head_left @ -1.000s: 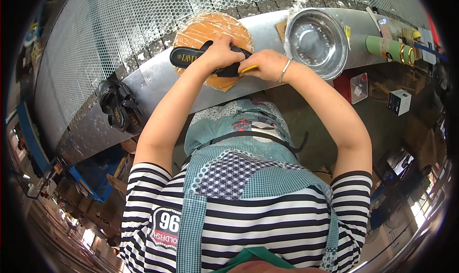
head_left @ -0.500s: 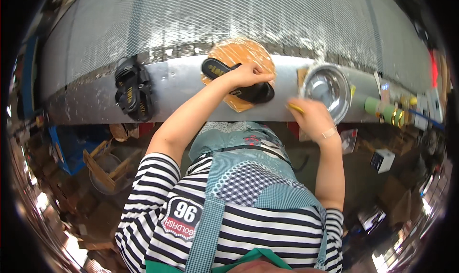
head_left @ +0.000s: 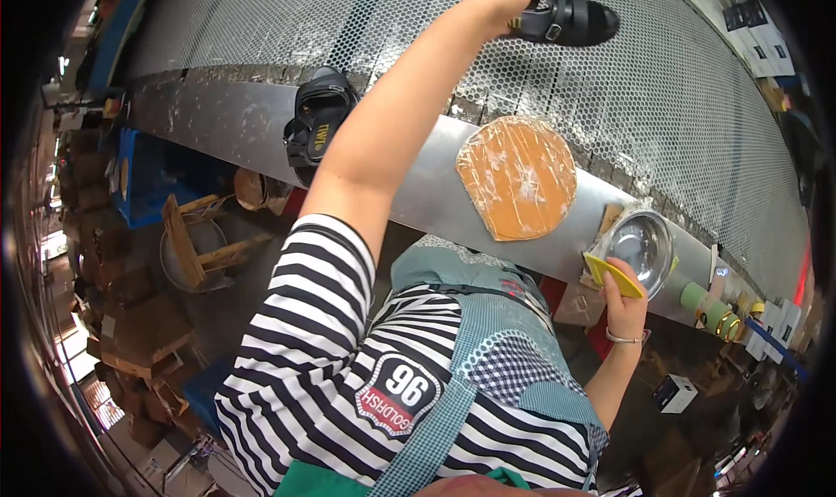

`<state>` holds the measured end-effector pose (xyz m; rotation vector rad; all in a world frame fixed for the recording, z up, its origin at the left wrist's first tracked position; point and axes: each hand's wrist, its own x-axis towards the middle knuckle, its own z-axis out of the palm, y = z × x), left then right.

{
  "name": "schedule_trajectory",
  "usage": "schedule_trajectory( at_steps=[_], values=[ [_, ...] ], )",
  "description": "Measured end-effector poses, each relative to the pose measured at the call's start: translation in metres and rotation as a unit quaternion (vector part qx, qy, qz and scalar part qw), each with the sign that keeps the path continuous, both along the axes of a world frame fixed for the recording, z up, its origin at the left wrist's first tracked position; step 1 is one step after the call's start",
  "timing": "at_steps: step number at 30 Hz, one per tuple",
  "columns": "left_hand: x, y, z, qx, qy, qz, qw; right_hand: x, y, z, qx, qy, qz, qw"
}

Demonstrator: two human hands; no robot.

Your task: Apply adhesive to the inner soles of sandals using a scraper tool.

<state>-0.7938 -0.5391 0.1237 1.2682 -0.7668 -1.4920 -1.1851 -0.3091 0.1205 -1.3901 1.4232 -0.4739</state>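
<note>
My left hand (head_left: pixel 514 1) reaches far over the mesh conveyor belt, partly cut off by the upper edge. It is closed at the heel end of a black strapped sandal (head_left: pixel 579 23), which lies on or just above the belt. Pinched in my right hand (head_left: pixel 623 293) is a flat yellow scraper (head_left: pixel 613 277), near the rim of a shiny metal bowl (head_left: pixel 664 240). Between my arms lies a round tan pad (head_left: pixel 520 180) wrapped in clear film, with nothing on it. Left of it, more black sandals (head_left: pixel 320 118) sit close together, partly behind my left arm.
The grey mesh belt (head_left: pixel 662 88) runs beyond the metal ledge (head_left: pixel 427 184). A green roll (head_left: pixel 702 303) stands right of the bowl. Below the ledge at left are a blue crate (head_left: pixel 144 184) and a wooden frame (head_left: pixel 181 240); white boxes (head_left: pixel 756 44) stand at the far right.
My left hand has carried the sandal from the tan pad forward to the mesh belt. My right hand, with the scraper, has come beside the bowl. The whole view has turned and shifted.
</note>
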Motion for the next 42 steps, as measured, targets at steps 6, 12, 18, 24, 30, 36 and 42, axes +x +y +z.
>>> schedule_trajectory(
  at_steps=[6, 12, 18, 24, 30, 36, 42],
  values=[
    [0.046, 0.096, -0.087, -0.015, -0.444, -0.082, 0.892, 0.014, -0.012, -0.006, -0.019, -0.006, -0.005, 1.0],
    [-0.03, 0.181, -0.153, 0.022, -0.619, -0.19, 0.762, 0.023, -0.021, -0.013, -0.002, -0.025, -0.005, 1.0],
    [-0.041, 0.191, -0.174, 0.051, -0.619, -0.224, 0.751, 0.002, -0.019, -0.021, -0.005, -0.015, -0.015, 1.0],
    [-0.029, 0.213, -0.183, -0.017, -0.652, -0.215, 0.727, -0.014, -0.027, -0.022, -0.053, -0.012, -0.036, 0.998],
    [0.105, 0.22, -0.087, 0.027, -0.366, 0.331, 0.87, -0.039, -0.023, -0.023, -0.086, -0.012, -0.087, 0.992],
    [0.191, 0.245, -0.114, 0.161, -0.118, 0.415, 0.888, -0.054, -0.012, -0.028, -0.072, 0.002, -0.11, 0.991],
    [0.168, 0.266, -0.035, 0.112, -0.648, -0.141, 0.74, -0.081, -0.003, -0.028, -0.068, 0.02, -0.137, 0.988]
  ],
)
